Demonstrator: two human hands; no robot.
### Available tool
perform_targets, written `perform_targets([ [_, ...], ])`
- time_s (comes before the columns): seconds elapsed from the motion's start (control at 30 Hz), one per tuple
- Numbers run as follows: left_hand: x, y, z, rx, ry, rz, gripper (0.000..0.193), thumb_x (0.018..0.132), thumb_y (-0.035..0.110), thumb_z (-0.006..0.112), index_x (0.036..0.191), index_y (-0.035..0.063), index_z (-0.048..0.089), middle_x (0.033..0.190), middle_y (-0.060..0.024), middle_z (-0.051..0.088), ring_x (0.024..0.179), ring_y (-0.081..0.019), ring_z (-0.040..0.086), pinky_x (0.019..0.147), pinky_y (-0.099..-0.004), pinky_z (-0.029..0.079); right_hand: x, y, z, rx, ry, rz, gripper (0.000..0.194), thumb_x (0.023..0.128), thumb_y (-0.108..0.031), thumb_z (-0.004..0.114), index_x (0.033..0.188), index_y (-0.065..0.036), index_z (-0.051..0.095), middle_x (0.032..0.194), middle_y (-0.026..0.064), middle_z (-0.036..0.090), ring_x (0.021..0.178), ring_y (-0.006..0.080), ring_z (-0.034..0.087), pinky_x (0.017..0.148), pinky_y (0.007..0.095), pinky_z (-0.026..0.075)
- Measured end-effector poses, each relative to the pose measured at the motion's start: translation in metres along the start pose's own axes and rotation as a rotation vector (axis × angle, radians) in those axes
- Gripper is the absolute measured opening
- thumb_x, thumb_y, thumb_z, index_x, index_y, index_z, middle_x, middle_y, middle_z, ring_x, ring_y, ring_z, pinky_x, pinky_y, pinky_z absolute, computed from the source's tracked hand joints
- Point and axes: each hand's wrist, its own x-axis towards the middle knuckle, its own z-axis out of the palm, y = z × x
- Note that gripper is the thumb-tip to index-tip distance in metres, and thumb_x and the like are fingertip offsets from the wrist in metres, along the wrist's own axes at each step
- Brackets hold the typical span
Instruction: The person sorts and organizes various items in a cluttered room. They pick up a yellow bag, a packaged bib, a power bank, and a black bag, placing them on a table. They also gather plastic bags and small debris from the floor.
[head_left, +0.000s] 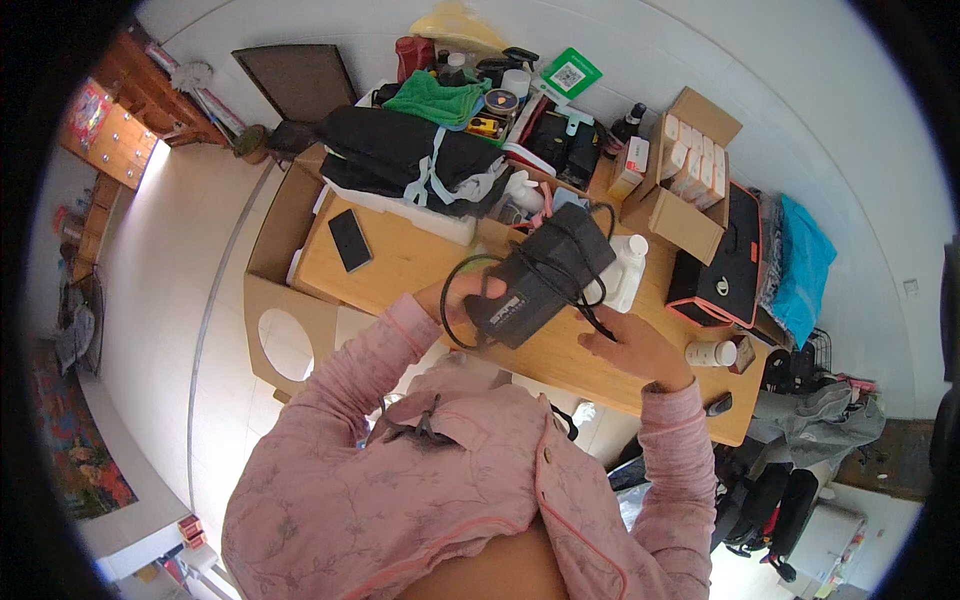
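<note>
A black power adapter (536, 281), box-shaped and bearing a label, is held tilted above the wooden table. Its black cable (559, 279) loops around and across it. My left hand (469, 292) grips the adapter's lower left end, beside a loop of the cable. My right hand (626, 341) has its fingers on the cable below the adapter's right side. Behind the adapter stands a white plastic jug (626, 274), partly hidden. A dark smartphone (350, 240) lies on the table to the left.
At the table's back are a black cloth bag (405, 154), a green cloth (435, 100) and an open cardboard box (679, 214) of small cartons. To the right stand a black case with red edging (724, 262) and a white bottle (710, 353). Cardboard (262, 315) juts out at the left.
</note>
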Motion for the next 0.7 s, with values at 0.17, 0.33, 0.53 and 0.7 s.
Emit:
perform_targets([
  [0.17, -0.008, 0.008, -0.015, -0.147, -0.005, 0.087, 0.076, 0.080, 0.042, 0.073, 0.136, -0.0029, 0.046, 0.125, -0.0155, 0.061, 0.108, -0.0238, 0.064, 0.092, -0.0354, 0.054, 0.017, 0.015, -0.025, 0.937, -0.360, -0.225, 0.095, 0.082, -0.055, 0.063, 0.147, 0.005, 0.028, 0.131, 0.0254, 0.050, 0.102, 0.0351, 0.063, 0.091, 0.0404, 0.049],
  [0.33, -0.006, 0.012, -0.030, -0.160, 0.044, 0.175, 0.074, 0.081, 0.045, 0.072, 0.134, -0.0016, 0.048, 0.123, -0.0158, 0.062, 0.105, -0.0245, 0.065, 0.088, -0.0357, 0.055, 0.046, 0.023, -0.005, 1.159, -0.131, -0.426, 0.129, 0.066, -0.084, 0.057, 0.147, 0.009, 0.023, 0.144, 0.0297, 0.039, 0.120, 0.0402, 0.052, 0.102, 0.0482, 0.041],
  [0.53, 0.004, 0.012, -0.039, -0.358, 0.081, 0.314, 0.070, 0.083, 0.044, 0.071, 0.133, 0.0002, 0.049, 0.123, -0.0133, 0.062, 0.107, -0.0231, 0.064, 0.091, -0.0358, 0.053, 0.100, 0.005, 0.023, 1.744, -0.056, -0.692, 0.138, 0.058, -0.096, 0.045, 0.147, 0.008, 0.027, 0.141, 0.0242, 0.044, 0.126, 0.0367, 0.044, 0.108, 0.0489, 0.031],
  [0.7, 0.022, 0.007, -0.045, -0.450, 0.144, 0.423, 0.076, 0.082, 0.045, 0.070, 0.138, 0.0015, 0.044, 0.128, -0.0177, 0.058, 0.112, -0.0295, 0.061, 0.096, -0.0418, 0.051, 0.137, -0.021, 0.048, 1.801, 0.326, -0.523, 0.141, 0.053, -0.102, 0.037, 0.146, 0.004, 0.033, 0.127, 0.0175, 0.052, 0.120, 0.0317, 0.045, 0.108, 0.0438, 0.031],
])
